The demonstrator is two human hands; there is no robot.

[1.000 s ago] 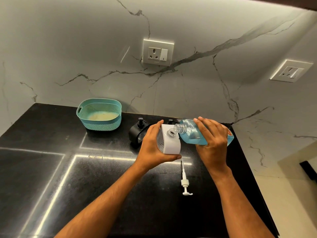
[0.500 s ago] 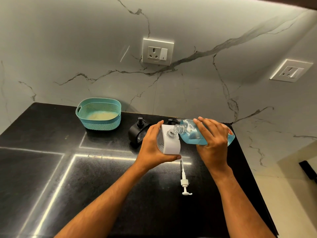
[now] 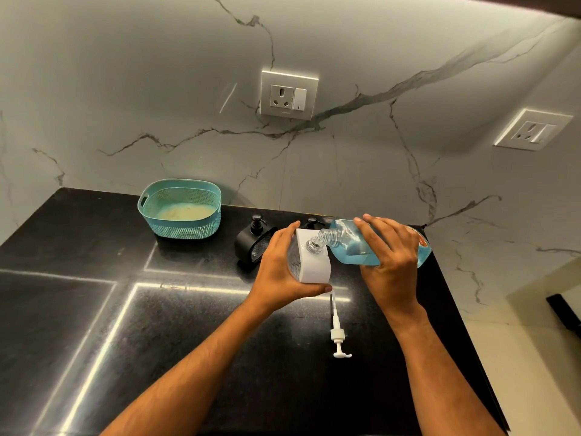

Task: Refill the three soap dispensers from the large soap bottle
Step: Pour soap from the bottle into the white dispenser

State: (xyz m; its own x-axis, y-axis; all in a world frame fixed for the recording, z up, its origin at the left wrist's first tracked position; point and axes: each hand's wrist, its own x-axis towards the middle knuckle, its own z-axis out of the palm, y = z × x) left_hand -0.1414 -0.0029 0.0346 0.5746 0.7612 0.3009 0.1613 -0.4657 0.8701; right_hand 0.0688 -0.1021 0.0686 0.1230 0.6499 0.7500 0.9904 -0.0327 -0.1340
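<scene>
Upper left of the black stone countertop (image 3: 94, 309), a teal perforated plastic basket (image 3: 179, 209); right of it, a black pump dispenser (image 3: 254, 237). Centre frame, the left hand (image 3: 279, 269) wraps the white square soap dispenser (image 3: 314, 262), mouth open. The right hand (image 3: 390, 259) grips the large clear bottle of blue soap (image 3: 349, 247), tipped neck-down onto that mouth. Below lies a white pump head (image 3: 338, 336).

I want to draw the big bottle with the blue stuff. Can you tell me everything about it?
The large soap bottle looks like clear plastic, with blue liquid pooled along its lower side. Its cap is off, showing a ribbed, threaded neck. It is tipped almost flat, its mouth right over the opening of the white dispenser. The right hand grips its body from above. An orange patch, perhaps a label, shows near its far end. It is held above the black counter.
</scene>
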